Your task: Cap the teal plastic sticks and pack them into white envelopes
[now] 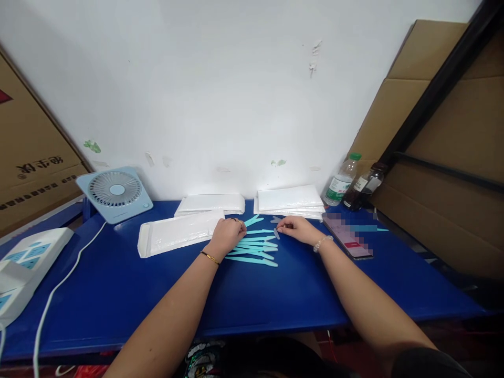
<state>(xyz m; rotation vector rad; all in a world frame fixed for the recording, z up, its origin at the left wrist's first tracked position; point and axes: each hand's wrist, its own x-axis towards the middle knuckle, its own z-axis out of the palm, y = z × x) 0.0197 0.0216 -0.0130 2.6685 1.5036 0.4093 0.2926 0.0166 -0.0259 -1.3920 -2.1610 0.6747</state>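
Note:
Several slim teal sticks that look like eyebrow razors lie fanned out on the blue table, their wider ends pointing right. My left hand is closed over their left ends, with its fingertips at one teal razor; the exact grip is hidden. Close by on the right, my right hand pinches a small translucent cap beside that razor's tip. Another pale clear piece lies just behind the right fingertips.
A white padded mailer lies left of my left hand. More mailers form two stacks against the wall. A blue fan and power strip stand left; a phone and two bottles are right.

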